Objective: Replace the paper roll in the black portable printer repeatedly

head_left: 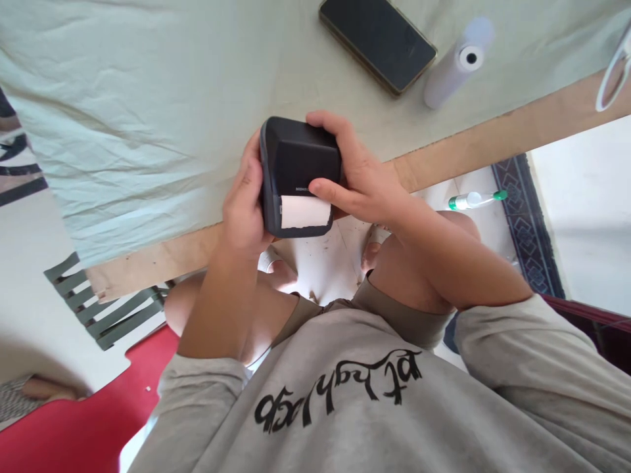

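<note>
Black plastic, a small printer [298,164] with white paper [304,211] showing, is held over the bench's [148,131] near edge; the left hand [244,203] and right hand [362,180] close their fingers around its sides, thumb by the paper.

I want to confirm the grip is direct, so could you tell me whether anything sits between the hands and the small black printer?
Nothing visible does: the left hand and the right hand clasp the black printer bare, white paper showing at its slot.
</note>
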Available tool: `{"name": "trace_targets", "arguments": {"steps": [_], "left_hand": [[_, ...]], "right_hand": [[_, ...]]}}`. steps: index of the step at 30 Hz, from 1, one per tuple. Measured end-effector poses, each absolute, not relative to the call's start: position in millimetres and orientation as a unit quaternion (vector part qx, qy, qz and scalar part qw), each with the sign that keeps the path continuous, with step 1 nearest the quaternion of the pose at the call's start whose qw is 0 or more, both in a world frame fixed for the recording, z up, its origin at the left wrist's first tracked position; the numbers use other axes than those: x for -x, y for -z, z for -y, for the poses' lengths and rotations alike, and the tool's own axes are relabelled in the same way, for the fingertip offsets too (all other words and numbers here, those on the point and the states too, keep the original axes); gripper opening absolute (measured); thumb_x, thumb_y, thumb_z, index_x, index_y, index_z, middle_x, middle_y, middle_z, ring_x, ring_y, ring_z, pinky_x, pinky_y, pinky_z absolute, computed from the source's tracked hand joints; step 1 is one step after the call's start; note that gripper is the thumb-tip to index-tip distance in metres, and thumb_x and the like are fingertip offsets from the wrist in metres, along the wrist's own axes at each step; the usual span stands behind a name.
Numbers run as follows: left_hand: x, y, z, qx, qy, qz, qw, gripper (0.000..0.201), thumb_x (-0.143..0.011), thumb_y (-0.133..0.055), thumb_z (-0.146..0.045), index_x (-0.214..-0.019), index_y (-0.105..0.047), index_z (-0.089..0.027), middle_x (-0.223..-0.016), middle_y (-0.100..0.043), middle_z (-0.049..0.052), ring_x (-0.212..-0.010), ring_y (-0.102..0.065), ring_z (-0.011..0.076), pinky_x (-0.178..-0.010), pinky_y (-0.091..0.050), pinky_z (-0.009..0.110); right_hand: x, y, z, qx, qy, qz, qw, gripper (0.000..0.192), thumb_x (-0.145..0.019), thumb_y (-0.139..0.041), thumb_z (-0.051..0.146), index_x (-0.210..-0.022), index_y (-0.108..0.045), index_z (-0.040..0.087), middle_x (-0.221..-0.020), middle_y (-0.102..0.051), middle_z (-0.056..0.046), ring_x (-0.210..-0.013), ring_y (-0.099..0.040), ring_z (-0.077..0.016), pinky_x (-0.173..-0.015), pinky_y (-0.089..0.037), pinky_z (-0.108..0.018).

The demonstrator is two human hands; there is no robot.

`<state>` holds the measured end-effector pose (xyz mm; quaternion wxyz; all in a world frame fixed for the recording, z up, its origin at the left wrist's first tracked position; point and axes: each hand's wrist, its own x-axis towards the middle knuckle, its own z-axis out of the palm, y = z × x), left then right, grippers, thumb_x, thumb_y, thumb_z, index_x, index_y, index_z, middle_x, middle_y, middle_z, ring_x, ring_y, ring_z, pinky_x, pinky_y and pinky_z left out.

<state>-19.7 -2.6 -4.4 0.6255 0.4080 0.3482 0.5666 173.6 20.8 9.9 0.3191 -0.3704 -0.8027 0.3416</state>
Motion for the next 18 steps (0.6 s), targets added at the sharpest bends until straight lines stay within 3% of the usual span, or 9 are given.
{"name": "trace_targets", "arguments": {"steps": [6, 12, 15, 18], "left_hand": [[16.5, -3.8, 6.8, -0.346, -0.568, -0.399, 0.632, 0.032, -0.095, -0.049, -0.047, -0.112, -0.067, -0.026, -0.112, -0.073, 0.001, -0.123, -0.058, 0.0293, -0.105, -0.047, 0.049], [20.0, -0.4, 4.4, -0.333, -0.580, -0.408, 0.621, 0.027, -0.095, -0.053, -0.043, -0.101, -0.070, -0.023, -0.102, -0.075, 0.000, -0.114, -0.062, 0.0277, -0.105, -0.047, 0.051], [19.4, -1.4, 3.6, -0.312, -0.567, -0.417, 0.638, 0.028, -0.092, -0.055, -0.046, -0.106, -0.069, -0.026, -0.111, -0.075, 0.001, -0.119, -0.061, 0.0304, -0.103, -0.049, 0.052], [16.4, -5.3, 3.3, -0.301, -0.555, -0.408, 0.660, 0.036, -0.093, -0.050, -0.055, -0.106, -0.067, -0.027, -0.119, -0.073, 0.002, -0.129, -0.056, 0.0324, -0.106, -0.048, 0.054]], "right_hand": [[-175.7, -7.8, -21.9, 0.362, -0.297, 0.821, 0.326, 0.060, -0.097, -0.048, 0.052, -0.149, -0.029, 0.029, -0.152, -0.046, -0.009, -0.135, -0.052, -0.0252, -0.114, -0.047, -0.046], [-174.5, -9.3, -24.3, 0.338, -0.300, 0.832, 0.322, 0.072, -0.093, -0.054, 0.055, -0.152, -0.022, 0.029, -0.158, -0.039, -0.010, -0.142, -0.045, -0.0266, -0.118, -0.045, -0.046], [-174.1, -11.6, -27.0, 0.338, -0.319, 0.825, 0.321, 0.079, -0.089, -0.059, 0.059, -0.151, -0.020, 0.030, -0.158, -0.037, -0.010, -0.145, -0.042, -0.0282, -0.117, -0.044, -0.047], [-173.6, -16.4, -28.4, 0.366, -0.295, 0.816, 0.337, 0.077, -0.085, -0.060, 0.066, -0.146, -0.028, 0.031, -0.151, -0.043, -0.010, -0.137, -0.048, -0.0290, -0.106, -0.052, -0.043]]}}
